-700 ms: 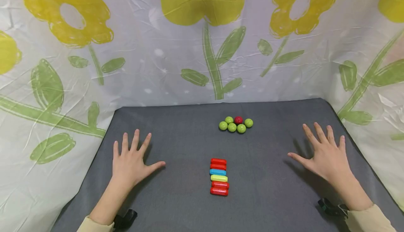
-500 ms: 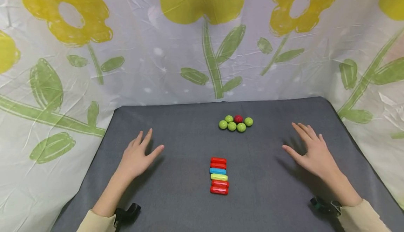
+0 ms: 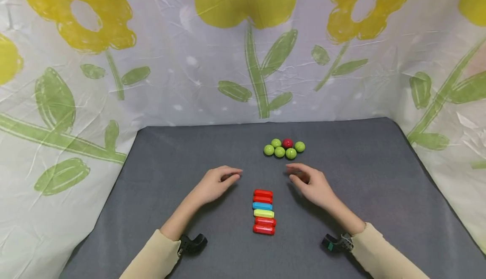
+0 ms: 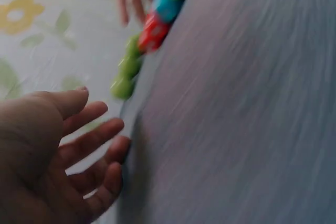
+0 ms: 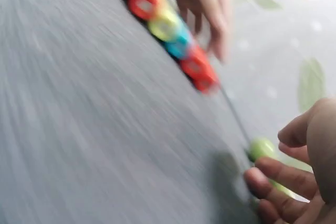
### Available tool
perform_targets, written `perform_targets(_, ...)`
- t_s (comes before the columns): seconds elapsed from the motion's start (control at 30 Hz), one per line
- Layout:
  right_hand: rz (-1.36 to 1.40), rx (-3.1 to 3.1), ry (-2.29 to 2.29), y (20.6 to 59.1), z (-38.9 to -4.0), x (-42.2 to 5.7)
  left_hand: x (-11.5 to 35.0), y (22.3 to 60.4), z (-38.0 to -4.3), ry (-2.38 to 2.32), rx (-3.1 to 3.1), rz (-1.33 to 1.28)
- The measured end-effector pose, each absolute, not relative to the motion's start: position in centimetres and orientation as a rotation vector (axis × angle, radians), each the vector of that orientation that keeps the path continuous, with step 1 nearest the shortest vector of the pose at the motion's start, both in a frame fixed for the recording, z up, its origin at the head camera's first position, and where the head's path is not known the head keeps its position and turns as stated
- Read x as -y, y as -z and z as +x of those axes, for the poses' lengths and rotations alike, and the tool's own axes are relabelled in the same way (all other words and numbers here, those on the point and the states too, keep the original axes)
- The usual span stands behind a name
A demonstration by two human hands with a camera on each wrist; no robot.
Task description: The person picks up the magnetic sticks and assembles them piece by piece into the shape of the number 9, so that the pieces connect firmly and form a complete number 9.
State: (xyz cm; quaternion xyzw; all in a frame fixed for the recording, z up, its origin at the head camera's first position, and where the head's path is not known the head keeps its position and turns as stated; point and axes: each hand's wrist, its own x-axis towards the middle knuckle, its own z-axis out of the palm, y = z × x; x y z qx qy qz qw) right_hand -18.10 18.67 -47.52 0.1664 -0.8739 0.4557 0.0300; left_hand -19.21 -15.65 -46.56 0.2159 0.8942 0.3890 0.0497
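Observation:
In the head view several short plastic tubes lie side by side in a column: red ones at the back, a blue tube (image 3: 262,206), a yellow-green tube (image 3: 263,213), and red tubes (image 3: 264,225) nearest me. My left hand (image 3: 217,183) hovers to the left of the column's back end, fingers loosely bent and holding nothing. On the other side is my right hand (image 3: 312,186), its fingers relaxed and empty, just in front of a cluster of green balls (image 3: 279,152) with one red ball (image 3: 287,143). Both wrist views show the colourful tubes between the hands, blurred.
A dark grey cloth (image 3: 190,152) covers the table. Behind and beside it hangs a white curtain (image 3: 182,85) printed with yellow flowers and green leaves. Each wrist wears a black camera mount, the left mount (image 3: 193,244) and the right mount (image 3: 336,242).
Both hands have swung inward from the table's sides toward the middle. Their spread fingers have drawn together and bent slightly. The tubes and balls stay where they were.

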Motion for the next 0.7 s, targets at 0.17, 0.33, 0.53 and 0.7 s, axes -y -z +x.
perform_targets(0.17,0.728,2.705,-1.456,48.3,-17.8,-15.9,12.5,47.6,-18.9,-1.160,-2.639,0.818)
perform_targets(0.33,0.856,2.653,-1.382,49.1,-17.5,-15.8,11.2,48.1,-18.2,-1.207,-2.612,0.865)
perform_targets(0.53,0.954,2.613,-1.311,49.6,-17.4,-16.1,11.1,48.6,-17.6,-1.239,-2.629,0.862)
perform_targets(0.7,1.016,2.615,-1.324,49.6,-17.3,-16.0,11.4,48.7,-17.4,-1.217,-2.651,0.899)
